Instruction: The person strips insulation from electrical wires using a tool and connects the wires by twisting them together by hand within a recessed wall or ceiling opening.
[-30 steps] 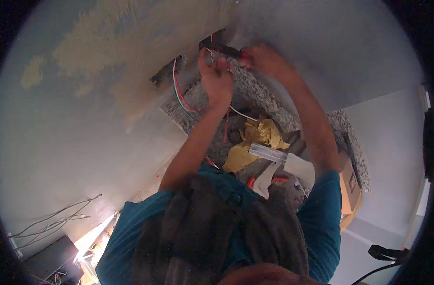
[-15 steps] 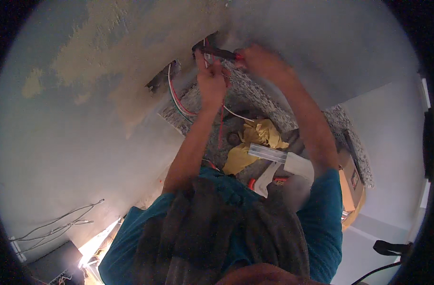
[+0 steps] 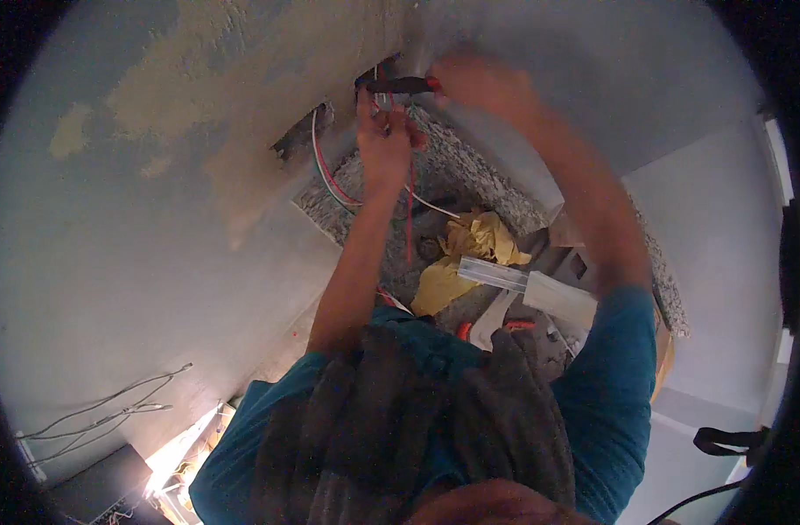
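My left hand is raised to a wall opening, fingers bent and the index pointing up. It seems closed around thin wires, partly hidden by the fingers; a red wire hangs below it. My right hand, blurred, is closed on the red end of a long black-and-red object. Its kind is unclear. The black part reaches across to the opening, close to my left fingertips. White, red and green wires curve out of a second opening to the left.
Below my hands is a speckled stone counter. On it lie crumpled yellow paper, a clear plastic strip and a white piece. Grey cables stick out of the left wall; a black strap hangs lower right.
My right hand has moved slightly up, and the black-and-red object is now more level. My right forearm has swung outward to the right. My left hand stays nearly in place.
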A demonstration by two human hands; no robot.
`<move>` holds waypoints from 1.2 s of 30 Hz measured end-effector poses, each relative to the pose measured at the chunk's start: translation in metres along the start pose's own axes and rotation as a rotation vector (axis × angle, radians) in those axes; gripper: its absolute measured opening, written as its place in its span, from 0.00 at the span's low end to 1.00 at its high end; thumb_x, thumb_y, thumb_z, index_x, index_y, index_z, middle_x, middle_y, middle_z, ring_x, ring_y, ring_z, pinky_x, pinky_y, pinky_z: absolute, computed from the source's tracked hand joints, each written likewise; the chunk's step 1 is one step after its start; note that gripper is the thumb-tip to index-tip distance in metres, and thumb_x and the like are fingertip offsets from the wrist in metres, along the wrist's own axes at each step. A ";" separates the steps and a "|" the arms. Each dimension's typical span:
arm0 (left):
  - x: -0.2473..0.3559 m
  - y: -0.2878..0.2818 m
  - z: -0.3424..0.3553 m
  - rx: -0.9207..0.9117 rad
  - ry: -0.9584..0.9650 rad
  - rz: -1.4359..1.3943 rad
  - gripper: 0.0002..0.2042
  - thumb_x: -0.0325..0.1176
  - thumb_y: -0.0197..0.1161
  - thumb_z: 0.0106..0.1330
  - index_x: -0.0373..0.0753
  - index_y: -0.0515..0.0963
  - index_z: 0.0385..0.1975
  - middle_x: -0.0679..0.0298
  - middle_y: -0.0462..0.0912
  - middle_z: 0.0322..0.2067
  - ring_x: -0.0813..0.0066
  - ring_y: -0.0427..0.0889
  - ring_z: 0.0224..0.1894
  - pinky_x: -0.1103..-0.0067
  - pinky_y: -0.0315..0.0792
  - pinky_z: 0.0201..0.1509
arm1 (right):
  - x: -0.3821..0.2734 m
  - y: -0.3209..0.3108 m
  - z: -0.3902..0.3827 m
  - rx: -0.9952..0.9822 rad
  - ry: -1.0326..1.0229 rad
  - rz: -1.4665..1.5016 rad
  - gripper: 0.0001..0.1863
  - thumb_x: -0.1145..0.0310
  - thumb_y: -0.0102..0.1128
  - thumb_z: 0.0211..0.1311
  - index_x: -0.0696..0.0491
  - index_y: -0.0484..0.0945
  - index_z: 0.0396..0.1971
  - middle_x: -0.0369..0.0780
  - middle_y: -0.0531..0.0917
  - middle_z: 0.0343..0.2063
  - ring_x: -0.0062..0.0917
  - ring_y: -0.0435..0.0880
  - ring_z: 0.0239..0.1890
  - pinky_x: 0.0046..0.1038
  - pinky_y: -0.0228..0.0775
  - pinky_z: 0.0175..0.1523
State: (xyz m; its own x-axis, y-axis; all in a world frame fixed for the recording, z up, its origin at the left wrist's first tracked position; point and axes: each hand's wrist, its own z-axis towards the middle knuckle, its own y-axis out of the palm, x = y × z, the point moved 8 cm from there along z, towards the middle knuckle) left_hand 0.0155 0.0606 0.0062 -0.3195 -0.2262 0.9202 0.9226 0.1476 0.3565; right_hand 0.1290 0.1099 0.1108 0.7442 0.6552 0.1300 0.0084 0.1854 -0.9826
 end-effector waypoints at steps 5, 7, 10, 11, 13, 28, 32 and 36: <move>0.008 0.005 -0.012 0.048 0.070 0.080 0.32 0.29 0.53 0.71 0.33 0.43 0.69 0.60 0.76 0.22 0.73 0.78 0.18 0.78 0.72 0.18 | -0.004 -0.001 0.020 -0.315 0.059 -0.017 0.11 0.64 0.63 0.54 0.55 0.80 0.32 0.45 0.82 0.31 0.40 0.82 0.37 0.40 0.73 0.44; 0.006 0.001 -0.016 0.144 0.085 -0.101 0.23 0.31 0.55 0.70 0.30 0.59 0.60 0.60 0.78 0.22 0.74 0.78 0.19 0.80 0.72 0.21 | -0.003 0.005 0.022 -0.405 0.046 -0.046 0.12 0.65 0.64 0.53 0.57 0.80 0.34 0.46 0.82 0.30 0.40 0.82 0.37 0.40 0.73 0.44; -0.022 -0.002 -0.003 0.085 -0.169 -0.329 0.10 0.30 0.54 0.71 0.33 0.70 0.47 0.61 0.77 0.24 0.74 0.80 0.21 0.80 0.73 0.20 | -0.003 0.010 0.028 -0.274 -0.025 -0.126 0.12 0.66 0.65 0.52 0.57 0.80 0.33 0.47 0.82 0.30 0.41 0.83 0.38 0.42 0.74 0.44; -0.024 -0.007 0.003 0.088 -0.173 -0.334 0.10 0.30 0.54 0.71 0.33 0.70 0.47 0.61 0.77 0.24 0.74 0.80 0.21 0.80 0.73 0.20 | -0.006 0.011 0.029 -0.281 -0.027 -0.129 0.12 0.66 0.65 0.52 0.57 0.80 0.33 0.47 0.82 0.30 0.41 0.83 0.38 0.42 0.74 0.44; -0.037 -0.002 0.014 -0.016 -0.359 -0.598 0.05 0.31 0.55 0.70 0.36 0.73 0.38 0.63 0.78 0.26 0.76 0.78 0.23 0.83 0.71 0.22 | -0.009 0.007 0.031 -0.284 0.010 -0.116 0.13 0.66 0.66 0.51 0.58 0.79 0.34 0.47 0.82 0.34 0.40 0.82 0.43 0.41 0.74 0.45; -0.055 -0.004 0.025 0.233 0.130 -0.544 0.02 0.23 0.57 0.62 0.36 0.76 0.32 0.65 0.81 0.31 0.79 0.78 0.35 0.83 0.72 0.41 | -0.075 -0.014 0.090 -0.357 -0.192 -0.527 0.09 0.67 0.66 0.51 0.53 0.84 0.32 0.46 0.84 0.30 0.40 0.85 0.36 0.40 0.78 0.41; -0.043 -0.008 0.020 0.300 0.200 -0.175 0.02 0.21 0.56 0.63 0.35 0.75 0.32 0.66 0.80 0.30 0.80 0.77 0.33 0.84 0.71 0.41 | -0.105 -0.013 0.101 -0.385 -0.250 -0.607 0.10 0.67 0.66 0.51 0.53 0.84 0.33 0.46 0.84 0.31 0.40 0.85 0.36 0.41 0.79 0.40; -0.018 0.002 0.013 0.257 0.235 -0.193 0.03 0.19 0.54 0.64 0.35 0.73 0.30 0.69 0.77 0.27 0.83 0.73 0.31 0.84 0.67 0.38 | -0.112 -0.013 0.102 -0.422 -0.248 -0.652 0.10 0.67 0.65 0.51 0.53 0.84 0.34 0.46 0.84 0.31 0.39 0.85 0.35 0.41 0.79 0.39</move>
State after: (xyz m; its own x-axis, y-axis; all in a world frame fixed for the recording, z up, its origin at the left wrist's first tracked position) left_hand 0.0206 0.0777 -0.0073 -0.3964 -0.4830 0.7807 0.7566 0.3099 0.5758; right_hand -0.0227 0.1088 0.1222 0.3335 0.6629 0.6703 0.6771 0.3263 -0.6596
